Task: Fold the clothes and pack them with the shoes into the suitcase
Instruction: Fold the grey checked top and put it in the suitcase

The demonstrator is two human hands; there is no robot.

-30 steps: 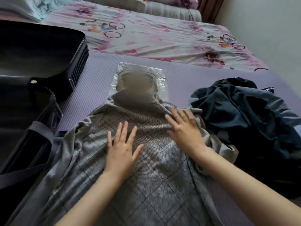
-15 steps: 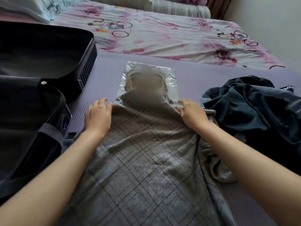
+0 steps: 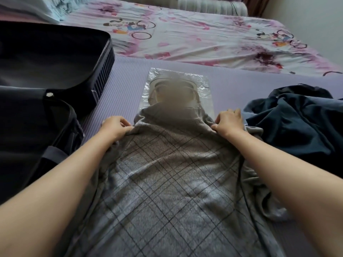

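A grey checked sweater (image 3: 167, 179) lies flat on the purple mat (image 3: 241, 86), its neck pointing away from me. My left hand (image 3: 115, 127) pinches the sweater's left shoulder, and my right hand (image 3: 229, 122) pinches the right shoulder. Beyond the neck lies a clear plastic bag (image 3: 178, 88) with pale shoes inside, partly blurred. The open black suitcase (image 3: 46, 75) stands at the left. A dark blue garment (image 3: 300, 119) lies crumpled at the right.
Behind the mat stretches a bed with a pink floral sheet (image 3: 204, 39) and pillows at the back. A pale wall (image 3: 306, 19) rises at the far right. The suitcase's strap (image 3: 53, 153) hangs near my left forearm.
My hands went from lying flat on the sweater's chest out to its shoulders, and their fingers have now curled to pinch the fabric. The view came closer.
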